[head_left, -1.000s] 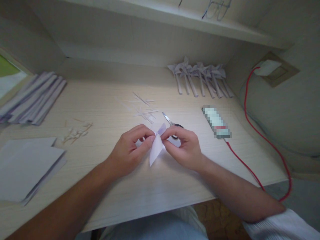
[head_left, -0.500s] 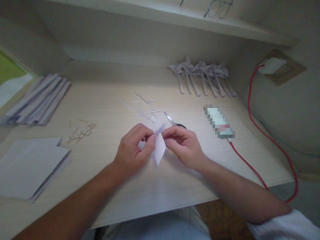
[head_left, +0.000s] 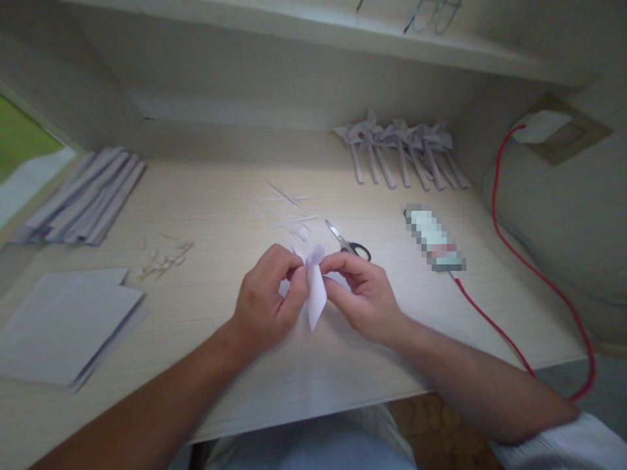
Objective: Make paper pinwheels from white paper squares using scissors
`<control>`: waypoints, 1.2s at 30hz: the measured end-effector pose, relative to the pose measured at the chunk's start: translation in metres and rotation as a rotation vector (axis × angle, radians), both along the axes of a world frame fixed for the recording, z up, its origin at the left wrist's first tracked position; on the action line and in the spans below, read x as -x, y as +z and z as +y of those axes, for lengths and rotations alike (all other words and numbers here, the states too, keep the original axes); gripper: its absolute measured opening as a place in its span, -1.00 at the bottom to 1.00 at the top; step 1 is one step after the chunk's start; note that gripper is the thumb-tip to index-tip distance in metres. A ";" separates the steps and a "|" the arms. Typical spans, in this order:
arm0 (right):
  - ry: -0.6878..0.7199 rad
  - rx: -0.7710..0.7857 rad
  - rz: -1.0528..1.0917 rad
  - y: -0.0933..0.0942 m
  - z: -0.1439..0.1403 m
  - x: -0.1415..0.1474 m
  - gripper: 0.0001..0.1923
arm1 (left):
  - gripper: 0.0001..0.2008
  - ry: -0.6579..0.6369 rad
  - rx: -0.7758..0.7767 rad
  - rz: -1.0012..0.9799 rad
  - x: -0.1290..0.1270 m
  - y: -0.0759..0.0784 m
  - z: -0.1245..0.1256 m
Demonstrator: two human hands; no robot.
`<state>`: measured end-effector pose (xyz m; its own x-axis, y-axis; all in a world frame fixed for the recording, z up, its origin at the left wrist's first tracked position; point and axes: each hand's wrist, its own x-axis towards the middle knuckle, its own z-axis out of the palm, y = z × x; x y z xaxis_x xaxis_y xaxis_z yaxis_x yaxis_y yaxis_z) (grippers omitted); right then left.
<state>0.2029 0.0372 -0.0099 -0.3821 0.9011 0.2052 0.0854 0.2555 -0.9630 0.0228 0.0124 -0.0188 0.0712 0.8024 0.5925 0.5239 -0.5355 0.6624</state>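
A folded white paper pinwheel head [head_left: 317, 297] is held between my hands above the front middle of the desk. My left hand [head_left: 269, 294] pinches its left side with thumb and forefinger. From the right, my right hand [head_left: 365, 294] pinches it near the middle; whatever lies between those fingertips is hidden. Just beyond my right hand lie scissors [head_left: 349, 245] with black handles, blades pointing away. Thin paper strips [head_left: 289, 212] are scattered on the desk behind my hands.
Rolled paper sticks [head_left: 83, 196] and square paper sheets [head_left: 63, 326] lie at left, beside small pale sticks with lumpy pieces [head_left: 166, 258]. Several paper pinwheels [head_left: 401, 147] rest at the back right. A blurred phone [head_left: 435, 238] with a red cable [head_left: 533, 281] lies at right.
The view has shifted slightly left, so things appear a little further right. The paper's front flap has turned slightly between my fingers; both hands keep their pinch.
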 end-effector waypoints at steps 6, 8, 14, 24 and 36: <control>-0.014 0.058 0.090 0.001 0.001 0.000 -0.89 | -0.91 -0.126 0.089 -0.111 0.003 0.001 -0.003; -0.024 0.075 0.129 0.002 0.002 0.001 -0.88 | -0.92 -0.163 0.090 -0.115 0.004 0.002 -0.003; -0.041 0.088 0.110 0.004 0.003 0.002 -0.90 | -0.96 -0.168 0.102 -0.012 0.004 0.002 -0.002; -0.085 -0.001 0.066 0.008 0.004 -0.001 -0.90 | -0.88 -0.153 0.164 -0.102 0.004 0.005 -0.002; -0.140 -0.312 0.054 0.025 0.008 -0.013 -0.90 | -0.75 -0.225 0.552 -0.679 0.005 -0.006 0.005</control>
<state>0.2161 0.0448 0.0154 -0.2404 0.8348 0.4954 0.0916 0.5276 -0.8446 0.0181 0.0176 -0.0252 0.0361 0.9945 0.0986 -0.1520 -0.0920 0.9841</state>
